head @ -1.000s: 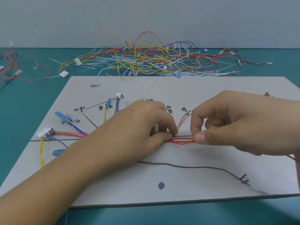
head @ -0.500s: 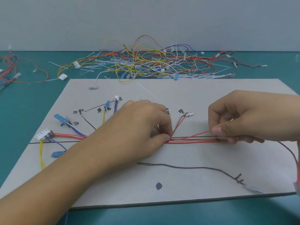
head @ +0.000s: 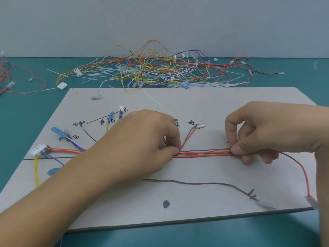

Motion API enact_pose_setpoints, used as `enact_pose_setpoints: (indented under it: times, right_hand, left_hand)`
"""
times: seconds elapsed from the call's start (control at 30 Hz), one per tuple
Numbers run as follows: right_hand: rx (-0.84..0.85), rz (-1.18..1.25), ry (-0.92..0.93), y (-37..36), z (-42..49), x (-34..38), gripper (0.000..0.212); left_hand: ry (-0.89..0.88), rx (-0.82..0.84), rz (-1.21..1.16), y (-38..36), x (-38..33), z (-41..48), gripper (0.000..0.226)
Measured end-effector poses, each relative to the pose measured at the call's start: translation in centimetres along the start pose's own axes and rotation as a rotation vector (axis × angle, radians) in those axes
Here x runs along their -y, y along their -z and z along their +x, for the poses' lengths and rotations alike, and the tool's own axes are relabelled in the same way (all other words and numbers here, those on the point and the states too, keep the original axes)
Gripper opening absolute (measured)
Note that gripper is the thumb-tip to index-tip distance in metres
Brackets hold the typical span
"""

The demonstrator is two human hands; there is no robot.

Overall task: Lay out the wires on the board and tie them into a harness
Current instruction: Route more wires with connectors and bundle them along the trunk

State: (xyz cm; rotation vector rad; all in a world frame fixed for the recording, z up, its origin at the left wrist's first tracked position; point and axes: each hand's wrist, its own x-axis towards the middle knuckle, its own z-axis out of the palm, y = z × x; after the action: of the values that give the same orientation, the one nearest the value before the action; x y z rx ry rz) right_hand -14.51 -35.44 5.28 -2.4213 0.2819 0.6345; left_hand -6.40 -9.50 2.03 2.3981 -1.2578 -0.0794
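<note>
Mid-frame on the grey cardboard board [head: 195, 104], the thin red wire bundle [head: 204, 153] is running left-to-right between the left hand [head: 142, 145] and the right hand [head: 263, 136], each hand's fingers pinching one end.

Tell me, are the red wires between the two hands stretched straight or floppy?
Stretched straight: the red wires run taut between the left hand and right hand, both pinching them.

Only writing here is handwritten black Chinese labels on the grey board [head: 195, 107]: looks like 白红 [head: 78, 123], 黄白 [head: 107, 121], 兰 [head: 125, 109], 白 [head: 76, 136], 棕 [head: 192, 122]. Another half-covered label [head: 177, 123] left of 棕 isn't readable.
</note>
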Motion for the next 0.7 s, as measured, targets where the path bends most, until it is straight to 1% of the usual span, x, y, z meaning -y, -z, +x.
enact_pose_setpoints:
  times: [0.17,0.4,0.7]
  right_hand:
    - [-0.049,-0.048,-0.004,-0.3,-0.2,0.8,0.018]
    - [-0.117,-0.207,-0.014,-0.7,-0.5,1.8,0.006]
    - [-0.165,-0.332,-0.022,-1.1,-0.7,2.0,0.011]
  left_hand:
    - [0.000,-0.024,-0.042,-0.3,-0.2,-0.1,0.008]
    - [-0.033,0.023,-0.033,-0.1,-0.1,0.1,0.008]
    - [-0.077,0.050,-0.020,0.1,-0.1,0.4,0.006]
